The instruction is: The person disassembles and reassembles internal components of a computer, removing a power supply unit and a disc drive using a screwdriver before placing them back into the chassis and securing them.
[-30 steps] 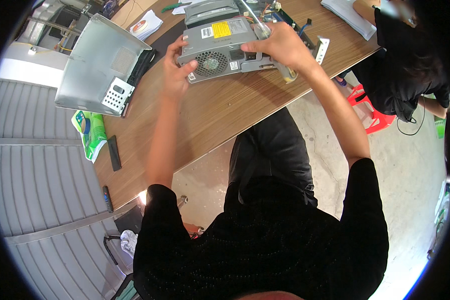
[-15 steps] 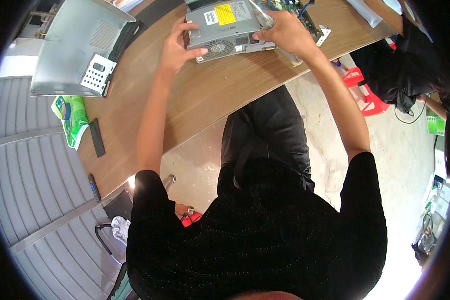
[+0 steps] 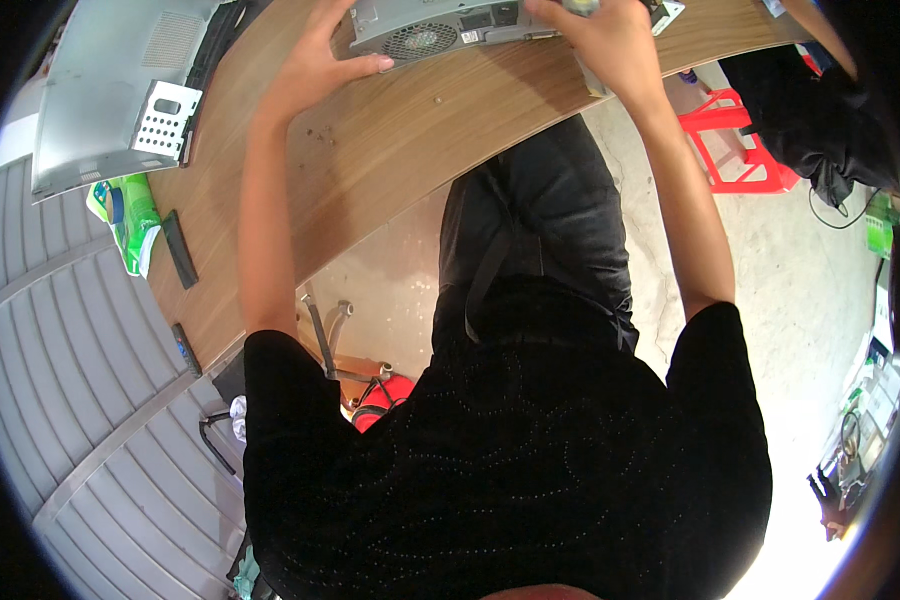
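Observation:
A grey metal computer power supply (image 3: 435,37) with a round fan grille and a black socket lies at the top edge of the view, partly cut off. At its left end is my left hand (image 3: 310,70), thumb along the lower corner and fingers reaching up beside it, their tips cut off. My right hand (image 3: 618,45) grips the right end, its thumb against the face near the socket. The power supply's upper part is out of view.
An open grey metal computer case (image 3: 100,100) stands at the table's left. Below it are a green packet (image 3: 135,225), a black strip (image 3: 180,248) and a remote control (image 3: 186,348). A red plastic stool (image 3: 735,150) stands on the floor at right, beside another person in dark clothes (image 3: 820,120).
The view has shifted, so the power supply now sits higher and its labelled top is out of frame. My left thumb has slipped from the fan grille to the lower left corner.

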### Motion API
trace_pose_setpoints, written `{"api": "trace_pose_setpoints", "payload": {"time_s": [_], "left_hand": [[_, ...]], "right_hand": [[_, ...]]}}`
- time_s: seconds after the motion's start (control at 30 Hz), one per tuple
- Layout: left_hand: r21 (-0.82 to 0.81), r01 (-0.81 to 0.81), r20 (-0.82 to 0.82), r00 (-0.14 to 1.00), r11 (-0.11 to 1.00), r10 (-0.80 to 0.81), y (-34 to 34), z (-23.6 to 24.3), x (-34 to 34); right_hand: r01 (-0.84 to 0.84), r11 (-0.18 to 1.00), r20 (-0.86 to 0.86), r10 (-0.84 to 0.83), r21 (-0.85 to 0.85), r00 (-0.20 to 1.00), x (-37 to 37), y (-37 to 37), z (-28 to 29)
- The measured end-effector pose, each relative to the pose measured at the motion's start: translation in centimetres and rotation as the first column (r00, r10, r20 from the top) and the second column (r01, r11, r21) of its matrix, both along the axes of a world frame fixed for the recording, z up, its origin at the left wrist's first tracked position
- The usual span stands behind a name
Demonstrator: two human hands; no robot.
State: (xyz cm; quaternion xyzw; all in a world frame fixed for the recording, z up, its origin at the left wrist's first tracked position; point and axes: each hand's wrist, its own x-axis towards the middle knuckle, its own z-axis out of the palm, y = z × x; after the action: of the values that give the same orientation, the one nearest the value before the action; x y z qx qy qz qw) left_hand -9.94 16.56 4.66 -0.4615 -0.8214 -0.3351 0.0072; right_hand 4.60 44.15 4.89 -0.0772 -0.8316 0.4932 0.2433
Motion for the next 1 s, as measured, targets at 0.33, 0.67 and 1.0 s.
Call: {"api": "trace_pose_setpoints", "payload": {"time_s": [0.33,0.67,1.0], "left_hand": [[-0.001,-0.503,0.022,0.864,0.865,0.502,0.4,-1.6,11.3],[-0.032,-0.415,0.096,0.904,0.909,0.416,2.4,-4.7,11.5],[0.068,-0.451,0.745,0.616,0.890,0.255,2.7,-3.2,12.7]], "right_hand": [[0.152,0.888,0.374,0.023,-0.433,0.927,12.2,-2.9,-5.7],[-0.126,0.956,0.370,0.221,-0.264,0.902,16.5,-5.7,-8.5],[-0.275,0.943,0.351,0.325,-0.186,0.878,15.7,-6.0,-6.5]]}}
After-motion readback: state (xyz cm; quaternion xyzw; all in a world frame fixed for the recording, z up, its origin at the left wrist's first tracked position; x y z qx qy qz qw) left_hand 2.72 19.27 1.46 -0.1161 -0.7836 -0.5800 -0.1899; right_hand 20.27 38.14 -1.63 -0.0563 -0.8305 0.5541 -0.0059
